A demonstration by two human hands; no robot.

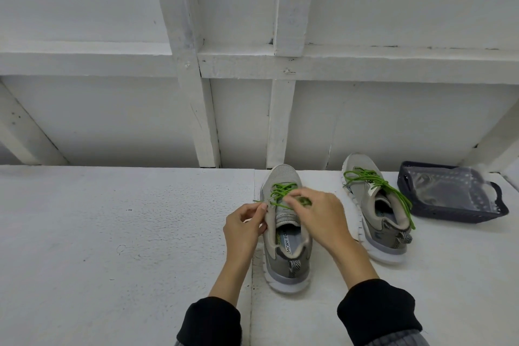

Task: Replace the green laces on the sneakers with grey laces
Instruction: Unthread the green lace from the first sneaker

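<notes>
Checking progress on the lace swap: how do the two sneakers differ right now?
Both hands, left hand and right hand, work the near sneaker; the far sneaker is untouched. The near sneaker points straight ahead; the far sneaker is angled, its green lace trailing loose. Both are grey with green laces.

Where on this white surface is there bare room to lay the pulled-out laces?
The widest bare patch is the white painted surface left of the grey sneaker with green laces under both hands. It is crowded to the right: the second grey sneaker and the dark mesh pouch leave only narrow gaps.
</notes>
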